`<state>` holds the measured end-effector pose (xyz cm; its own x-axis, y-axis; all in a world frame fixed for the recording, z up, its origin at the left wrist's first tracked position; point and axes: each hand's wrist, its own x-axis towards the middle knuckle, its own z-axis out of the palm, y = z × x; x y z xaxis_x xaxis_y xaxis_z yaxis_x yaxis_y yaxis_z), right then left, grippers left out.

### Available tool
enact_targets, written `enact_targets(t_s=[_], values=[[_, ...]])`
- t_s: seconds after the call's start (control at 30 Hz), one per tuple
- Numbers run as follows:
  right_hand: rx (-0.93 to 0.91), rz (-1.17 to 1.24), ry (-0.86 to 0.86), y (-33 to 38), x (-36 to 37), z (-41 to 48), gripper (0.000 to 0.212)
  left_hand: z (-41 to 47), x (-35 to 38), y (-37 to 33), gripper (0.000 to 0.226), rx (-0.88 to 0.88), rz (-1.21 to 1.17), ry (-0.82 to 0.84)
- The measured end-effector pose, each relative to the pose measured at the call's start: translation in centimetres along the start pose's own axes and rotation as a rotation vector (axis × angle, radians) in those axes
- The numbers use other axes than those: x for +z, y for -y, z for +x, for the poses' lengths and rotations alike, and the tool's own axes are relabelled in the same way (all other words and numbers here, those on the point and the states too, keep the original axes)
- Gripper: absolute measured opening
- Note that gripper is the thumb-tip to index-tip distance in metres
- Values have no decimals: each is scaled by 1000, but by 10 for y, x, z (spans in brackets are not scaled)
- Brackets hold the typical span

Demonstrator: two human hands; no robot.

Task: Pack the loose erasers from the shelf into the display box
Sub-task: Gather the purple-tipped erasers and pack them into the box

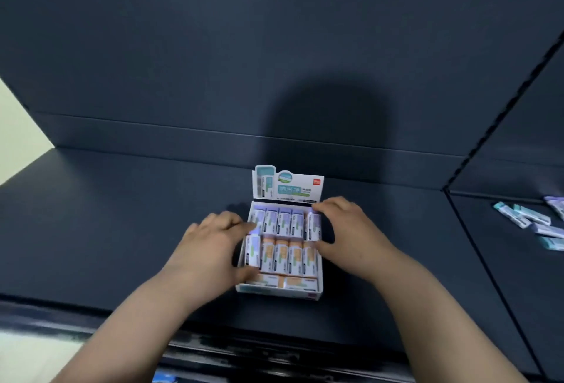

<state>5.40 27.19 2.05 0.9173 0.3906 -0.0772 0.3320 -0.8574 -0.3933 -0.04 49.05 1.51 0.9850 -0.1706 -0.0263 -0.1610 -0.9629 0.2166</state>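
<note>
Right grip [345, 230] closed on an end eraser [312, 227] being seated, display box [280, 291] clasped by left grip [213, 242]; loose erasers [531, 220] to be fetched next

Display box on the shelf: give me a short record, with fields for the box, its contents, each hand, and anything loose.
box: display box on dark shelf, header card upright at back
contents: packed erasers in rows, nearly full
left hand: curled at the box's left edge by the left-end eraser; grip unclear
right hand: pinches back-right eraser
loose: loose erasers lying far right
</note>
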Motion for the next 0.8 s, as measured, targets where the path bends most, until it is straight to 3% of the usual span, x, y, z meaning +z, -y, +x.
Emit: enact_targets(t_s=[0.17, 0.43, 0.63, 0.8], values=[[76, -192, 7, 19, 11, 11, 45, 9, 6, 10, 71, 60, -27, 108], [209, -301, -74, 29, 27, 13, 40, 16, 6, 6, 57, 114, 60, 222], [244, -263, -122, 28, 42, 10, 54, 14, 12, -3, 49, 65, 121, 224], [266, -233, -154, 26, 50, 9, 54, 12, 18, 0, 45, 64, 78, 176]])
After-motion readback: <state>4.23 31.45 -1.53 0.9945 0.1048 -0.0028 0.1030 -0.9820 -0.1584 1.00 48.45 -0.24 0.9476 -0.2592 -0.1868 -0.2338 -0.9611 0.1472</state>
